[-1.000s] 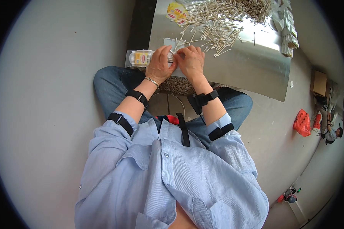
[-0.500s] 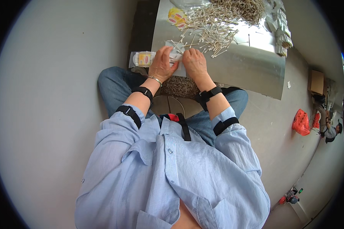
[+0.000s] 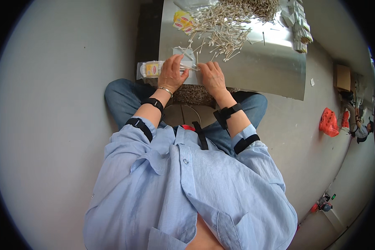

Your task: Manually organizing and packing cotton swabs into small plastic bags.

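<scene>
At the grip: left hand [image 3: 171, 75] and right hand [image 3: 212, 77], fingers closed on a small bunch of cotton swabs [image 3: 190, 66] over a clear bag [image 3: 186, 58].
Change: hands have slid slightly nearer the body since a second ago, bunch kept; filling seems under way.
Left of grip: filled swab packet [image 3: 151, 68].
Beyond grip: loose swab heap [image 3: 233, 21].
Table [image 3: 258, 66]: bare shiny metal.
Room: grey floor, orange bag [image 3: 329, 122].

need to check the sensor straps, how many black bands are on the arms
4. One on the left wrist, one at the left sleeve cuff, one on the right wrist, one at the right sleeve cuff. None seem hidden.
</scene>
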Motion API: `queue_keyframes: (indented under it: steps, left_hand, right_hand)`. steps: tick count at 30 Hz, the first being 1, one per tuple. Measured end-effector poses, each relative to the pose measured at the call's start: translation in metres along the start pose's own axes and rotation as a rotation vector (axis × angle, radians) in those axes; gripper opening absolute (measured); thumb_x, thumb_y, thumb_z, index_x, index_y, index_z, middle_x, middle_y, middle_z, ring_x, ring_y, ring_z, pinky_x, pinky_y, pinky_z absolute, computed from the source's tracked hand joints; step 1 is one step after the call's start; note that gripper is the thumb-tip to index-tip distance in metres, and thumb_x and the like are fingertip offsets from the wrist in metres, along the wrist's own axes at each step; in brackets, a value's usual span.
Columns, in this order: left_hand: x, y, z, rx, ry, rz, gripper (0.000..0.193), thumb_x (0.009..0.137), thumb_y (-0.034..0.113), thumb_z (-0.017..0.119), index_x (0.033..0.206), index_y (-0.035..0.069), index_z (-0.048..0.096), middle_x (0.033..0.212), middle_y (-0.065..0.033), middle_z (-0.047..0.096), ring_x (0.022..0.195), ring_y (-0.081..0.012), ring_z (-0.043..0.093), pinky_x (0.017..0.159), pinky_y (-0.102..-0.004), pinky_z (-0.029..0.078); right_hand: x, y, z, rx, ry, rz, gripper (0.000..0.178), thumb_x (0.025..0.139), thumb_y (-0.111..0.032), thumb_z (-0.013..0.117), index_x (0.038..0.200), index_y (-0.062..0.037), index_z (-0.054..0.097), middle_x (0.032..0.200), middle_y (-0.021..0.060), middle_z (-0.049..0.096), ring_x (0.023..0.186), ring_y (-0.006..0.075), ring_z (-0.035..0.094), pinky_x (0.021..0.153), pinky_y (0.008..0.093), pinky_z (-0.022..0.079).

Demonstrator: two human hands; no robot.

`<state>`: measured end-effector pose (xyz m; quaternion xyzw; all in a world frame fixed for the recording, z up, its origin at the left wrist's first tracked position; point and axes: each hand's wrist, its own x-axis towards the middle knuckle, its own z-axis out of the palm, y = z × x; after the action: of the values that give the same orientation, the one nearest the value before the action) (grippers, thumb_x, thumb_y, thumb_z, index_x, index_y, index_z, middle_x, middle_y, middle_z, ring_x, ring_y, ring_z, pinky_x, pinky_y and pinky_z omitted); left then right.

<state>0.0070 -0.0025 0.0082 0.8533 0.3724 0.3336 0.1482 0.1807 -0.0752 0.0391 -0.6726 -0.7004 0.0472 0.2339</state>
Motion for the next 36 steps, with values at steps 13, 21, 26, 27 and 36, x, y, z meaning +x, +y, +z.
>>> queue_keyframes:
  steps: [13,21,26,27,36]
  left_hand:
    - [0.0,0.001,-0.001,0.018,-0.031,-0.002,0.056,0.076,0.02,0.071,0.124,0.008,0.047,0.118,-0.0122,0.05,0.111,-0.032,0.05,0.097,-0.0427,0.043]
    - [0.0,0.0,0.0,0.015,-0.047,0.0,0.054,0.075,0.019,0.071,0.123,0.009,0.048,0.118,-0.0114,0.05,0.112,-0.032,0.05,0.098,-0.0426,0.043]
    - [0.0,-0.001,-0.003,0.055,-0.042,0.024,0.054,0.075,0.019,0.071,0.124,0.01,0.049,0.118,-0.0106,0.05,0.111,-0.0311,0.051,0.097,-0.0418,0.043]
    - [0.002,0.0,-0.004,0.057,-0.042,0.024,0.054,0.075,0.019,0.071,0.124,0.01,0.049,0.118,-0.0106,0.05,0.111,-0.0311,0.051,0.097,-0.0418,0.043]
    - [0.003,0.004,-0.003,0.069,-0.046,-0.015,0.054,0.074,0.019,0.071,0.123,0.008,0.053,0.122,-0.0111,0.052,0.115,-0.0301,0.05,0.098,-0.0412,0.043]
  right_hand:
    - [-0.004,-0.007,-0.017,0.017,-0.129,0.04,0.038,0.074,-0.001,0.058,0.11,-0.0137,0.063,0.09,0.007,0.052,0.088,0.0259,0.054,0.077,0.0359,0.046]
    - [-0.043,-0.013,-0.02,0.12,-0.026,0.095,0.028,0.075,0.004,0.058,0.099,-0.0098,0.063,0.093,0.0081,0.055,0.092,0.0288,0.056,0.079,0.0383,0.047]
    - [-0.047,-0.019,-0.022,0.129,-0.039,0.133,0.02,0.078,-0.004,0.064,0.096,-0.0106,0.064,0.093,0.0074,0.056,0.09,0.0285,0.057,0.078,0.0383,0.047]
    - [-0.044,-0.021,-0.024,0.172,-0.015,0.151,0.018,0.079,-0.008,0.066,0.096,-0.0108,0.064,0.092,0.0073,0.057,0.089,0.0288,0.057,0.077,0.0385,0.048]
    - [0.069,-0.022,0.006,0.044,0.004,0.705,0.035,0.081,-0.038,0.069,0.094,-0.0062,0.062,0.102,0.0139,0.061,0.093,0.0339,0.062,0.078,0.0432,0.051]
